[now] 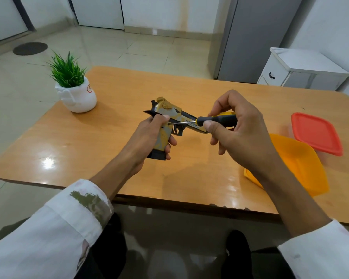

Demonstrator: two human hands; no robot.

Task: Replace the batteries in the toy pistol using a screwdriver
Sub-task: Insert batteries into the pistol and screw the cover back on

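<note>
Toy pistol (170,117): one, held above the counter (89,141) near its middle, grip pointing down toward the person, barrel pointing right.
Left hand (149,135): wrapped around the pistol's grip, thumb lying along the side just below the slide, fingers curled round the front.
Screwdriver (214,120): one, black and yellow handle, lying almost level, its thin shaft reaching left so the tip touches the pistol's side just beside the left thumb.
Right hand (236,127): pinching the screwdriver handle between thumb and fingers, just right of the pistol.
Containers: one orange tub (302,164) and one red lid (316,135), on the counter to the right, partly behind the right forearm.
Potted plant (74,87): one, at the far left corner of the counter.
</note>
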